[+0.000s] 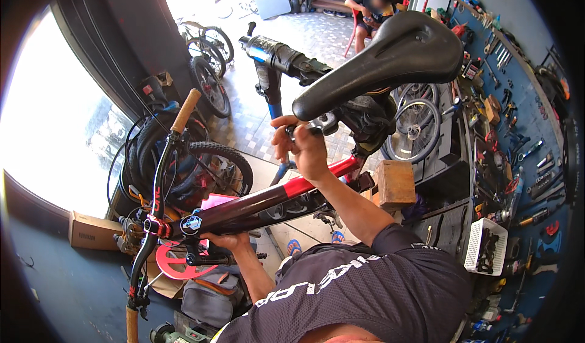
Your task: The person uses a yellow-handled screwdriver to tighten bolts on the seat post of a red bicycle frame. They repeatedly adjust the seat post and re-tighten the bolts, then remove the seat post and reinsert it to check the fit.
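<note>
While your left hand (230, 240), its grip unclear, steadies the bike (263, 203), your right hand (309, 153), fingers curled round a handle (325, 123), likely needs to turn it.

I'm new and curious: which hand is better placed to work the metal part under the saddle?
Probably the right hand: it curls around that metal part. The left hand is farther off, under the bicycle frame.

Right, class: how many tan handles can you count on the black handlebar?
2: the upper handle at the far end of the handlebar, and the lower handle at its near end, by the picture's bottom edge.
</note>
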The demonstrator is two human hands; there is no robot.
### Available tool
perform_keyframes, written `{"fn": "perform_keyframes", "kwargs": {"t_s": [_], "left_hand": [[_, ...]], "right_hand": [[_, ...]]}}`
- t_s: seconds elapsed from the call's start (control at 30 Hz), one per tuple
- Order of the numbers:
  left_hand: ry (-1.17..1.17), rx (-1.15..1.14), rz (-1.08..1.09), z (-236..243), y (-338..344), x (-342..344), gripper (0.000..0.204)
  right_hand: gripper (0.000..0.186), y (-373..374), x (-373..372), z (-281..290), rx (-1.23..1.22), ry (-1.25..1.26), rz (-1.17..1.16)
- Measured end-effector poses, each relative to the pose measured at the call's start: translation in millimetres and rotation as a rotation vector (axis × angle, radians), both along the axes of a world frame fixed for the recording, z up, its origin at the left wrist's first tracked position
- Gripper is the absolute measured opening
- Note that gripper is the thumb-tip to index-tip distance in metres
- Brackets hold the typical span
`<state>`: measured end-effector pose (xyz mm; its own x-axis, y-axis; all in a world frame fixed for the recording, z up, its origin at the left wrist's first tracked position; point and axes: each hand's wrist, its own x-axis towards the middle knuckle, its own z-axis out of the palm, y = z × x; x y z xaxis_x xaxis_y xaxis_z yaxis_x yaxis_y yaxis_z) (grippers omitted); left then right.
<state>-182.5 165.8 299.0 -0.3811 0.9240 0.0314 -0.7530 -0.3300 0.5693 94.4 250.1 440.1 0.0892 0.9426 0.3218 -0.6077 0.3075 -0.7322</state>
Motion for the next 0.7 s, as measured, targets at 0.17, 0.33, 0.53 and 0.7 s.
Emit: {"fn": "perform_keyframes", "kwargs": {"t_s": [0.17,0.33,0.53,0.7], "left_hand": [[-0.047,-0.014,-0.037,4,-2,0,0.092],[-0.047,-0.020,-0.017,-1,3,-2,0.091],[-0.027,-0.017,-0.040,-3,9,6,0.093],[0.006,0.019,-0.056,-6,16,9,0.093]], "right_hand": [[0.035,-31,4,34,-0.282,0.386,0.297],[0.030,-48,29,52,-0.410,0.645,0.637],[0.038,-54,71,44,-0.370,0.677,1.043],[0.043,-66,95,47,-0.431,0.672,1.178]]}}
